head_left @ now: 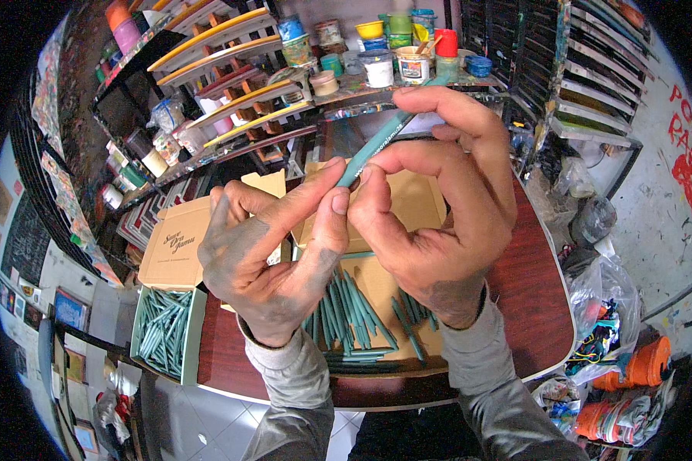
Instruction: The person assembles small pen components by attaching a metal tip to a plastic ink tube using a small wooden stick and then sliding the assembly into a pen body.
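I hold a slim teal pen (378, 144) with white lettering up in front of me, tilted with its far end to the upper right. My left hand (269, 250) pinches its lower end between thumb and fingers. Fingers of my right hand (446, 200) close on it too, the thumb near the lower end and a raised finger against the upper part. Dark smudges mark both hands. Beneath them lies an open cardboard box (373, 275) with several like pens (354, 311) spread in it, partly hidden by my hands.
A smaller box (194, 346), full of similar pens (161, 326), stands open on the left of the dark red table (534, 307). Paint pots (378, 69) crowd a shelf behind. Plastic bags (603, 307) and orange containers (634, 365) sit beyond the right edge.
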`<state>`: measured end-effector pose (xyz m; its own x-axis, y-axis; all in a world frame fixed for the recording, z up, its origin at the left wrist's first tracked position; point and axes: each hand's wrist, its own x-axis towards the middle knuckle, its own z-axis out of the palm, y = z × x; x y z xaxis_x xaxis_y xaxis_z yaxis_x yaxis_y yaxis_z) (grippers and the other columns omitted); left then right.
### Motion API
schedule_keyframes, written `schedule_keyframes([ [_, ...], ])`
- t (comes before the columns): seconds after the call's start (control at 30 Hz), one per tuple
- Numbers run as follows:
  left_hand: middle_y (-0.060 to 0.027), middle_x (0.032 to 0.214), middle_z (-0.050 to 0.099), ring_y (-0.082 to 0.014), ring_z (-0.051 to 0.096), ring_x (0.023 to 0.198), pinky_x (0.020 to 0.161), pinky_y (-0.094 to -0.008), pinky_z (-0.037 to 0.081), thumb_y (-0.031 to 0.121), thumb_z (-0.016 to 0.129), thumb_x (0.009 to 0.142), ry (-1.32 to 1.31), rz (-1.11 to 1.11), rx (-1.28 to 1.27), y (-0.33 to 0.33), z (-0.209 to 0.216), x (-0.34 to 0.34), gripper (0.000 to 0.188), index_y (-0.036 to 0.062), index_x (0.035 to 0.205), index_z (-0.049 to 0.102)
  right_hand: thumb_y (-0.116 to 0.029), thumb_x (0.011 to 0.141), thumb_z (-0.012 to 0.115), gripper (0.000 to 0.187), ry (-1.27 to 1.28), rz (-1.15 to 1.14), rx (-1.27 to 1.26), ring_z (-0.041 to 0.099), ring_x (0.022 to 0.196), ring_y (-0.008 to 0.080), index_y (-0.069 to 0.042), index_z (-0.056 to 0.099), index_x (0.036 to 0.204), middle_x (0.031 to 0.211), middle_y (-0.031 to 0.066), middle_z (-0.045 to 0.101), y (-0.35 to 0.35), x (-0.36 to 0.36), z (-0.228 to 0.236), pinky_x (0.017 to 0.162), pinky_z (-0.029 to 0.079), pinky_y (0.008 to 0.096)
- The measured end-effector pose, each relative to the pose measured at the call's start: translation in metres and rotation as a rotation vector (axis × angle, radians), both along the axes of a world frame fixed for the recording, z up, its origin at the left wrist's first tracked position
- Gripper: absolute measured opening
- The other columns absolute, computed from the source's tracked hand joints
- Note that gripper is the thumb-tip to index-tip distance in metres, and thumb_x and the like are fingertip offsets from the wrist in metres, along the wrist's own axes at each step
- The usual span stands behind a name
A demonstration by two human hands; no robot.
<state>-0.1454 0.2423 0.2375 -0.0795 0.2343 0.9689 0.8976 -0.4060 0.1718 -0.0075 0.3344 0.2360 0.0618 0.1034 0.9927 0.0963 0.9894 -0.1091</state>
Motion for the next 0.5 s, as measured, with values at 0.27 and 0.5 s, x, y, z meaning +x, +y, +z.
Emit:
schedule_keyframes([
  [0.27,0.0057,0.059,0.048,-0.01,0.038,0.061,0.059,-0.0254,0.03,0.002,0.083,0.066,-0.13,-0.013,-0.041,0.0,-0.003,0.006,0.036,0.0085,0.101,0.079,0.003,0.071,0.071,0.019,0.069,0.08,-0.158,0.059,0.094,0.019,-0.002,0.065,0.088,0.129,0.0186,0.055,-0.003,-0.001,-0.005,0.08,0.048,0.0326],
  [0.5,0.0015,0.065,0.066,-0.0087,0.038,0.06,0.06,-0.026,0.032,0.003,0.081,0.071,-0.184,-0.106,-0.037,0.001,-0.001,0.006,0.028,0.0041,0.1,0.078,0.005,0.076,0.068,0.016,0.195,0.17,-0.091,0.048,0.129,0.036,0.001,0.063,0.09,0.142,0.0277,0.042,0.006,-0.004,-0.004,0.107,0.038,0.0448],
])
